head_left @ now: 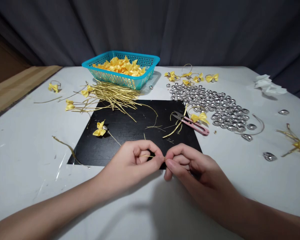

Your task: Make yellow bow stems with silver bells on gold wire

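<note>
Both hands meet over the near edge of a black mat (130, 123). My left hand (137, 158) pinches a thin gold cord (147, 156) between thumb and fingertips. Touching it, my right hand (190, 165) is closed in a pinch on the same cord at the fingertips; the exact spot is hidden by the fingers. A yellow ribbon bow (99, 130) with a silver bead (104, 128) lies on the mat, and a cord runs from it towards my left hand. Pink-handled thread snips (193, 125) rest at the mat's right side, beside loose gold cord pieces (176, 128).
A blue basket (120, 80) of yellow bows stands at the back, with a pile of gold cords (115, 95) in front. Silver heart-shaped beads (210, 103) spread to the right. Finished-looking bow loops (198, 77) lie behind them. White scraps (267, 85) sit at far right.
</note>
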Action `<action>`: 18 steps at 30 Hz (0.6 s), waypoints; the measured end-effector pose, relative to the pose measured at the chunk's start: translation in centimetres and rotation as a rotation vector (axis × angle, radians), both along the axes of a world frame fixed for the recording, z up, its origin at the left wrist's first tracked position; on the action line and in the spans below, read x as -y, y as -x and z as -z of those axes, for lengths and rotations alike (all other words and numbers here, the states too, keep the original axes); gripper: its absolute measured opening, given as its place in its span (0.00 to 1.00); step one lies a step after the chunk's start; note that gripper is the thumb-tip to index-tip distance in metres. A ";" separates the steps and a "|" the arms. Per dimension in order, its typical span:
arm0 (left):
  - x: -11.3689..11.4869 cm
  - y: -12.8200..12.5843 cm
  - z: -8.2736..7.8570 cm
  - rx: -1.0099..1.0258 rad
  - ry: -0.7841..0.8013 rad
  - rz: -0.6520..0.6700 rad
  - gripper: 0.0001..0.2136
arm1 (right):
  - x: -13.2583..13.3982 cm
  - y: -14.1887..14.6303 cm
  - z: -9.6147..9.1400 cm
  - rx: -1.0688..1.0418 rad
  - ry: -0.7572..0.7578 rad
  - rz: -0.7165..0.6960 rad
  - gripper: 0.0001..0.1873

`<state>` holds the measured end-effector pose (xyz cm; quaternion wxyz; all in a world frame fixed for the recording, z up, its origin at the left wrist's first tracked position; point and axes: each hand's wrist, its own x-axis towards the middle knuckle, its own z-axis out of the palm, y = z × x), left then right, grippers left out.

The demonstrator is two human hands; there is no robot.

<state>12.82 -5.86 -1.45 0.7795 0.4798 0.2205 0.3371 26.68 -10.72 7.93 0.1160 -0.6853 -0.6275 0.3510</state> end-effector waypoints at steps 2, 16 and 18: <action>0.1 0.0 -0.1 0.006 -0.003 0.008 0.10 | -0.1 -0.1 0.0 0.046 -0.010 -0.011 0.08; 1.0 1.0 0.1 -0.153 -0.776 0.006 0.05 | -1.4 -1.6 0.1 0.570 -0.330 -0.312 0.07; 1.3 0.8 0.2 -0.210 -0.996 -0.023 0.07 | -1.4 -1.7 0.1 0.569 -0.338 -0.327 0.06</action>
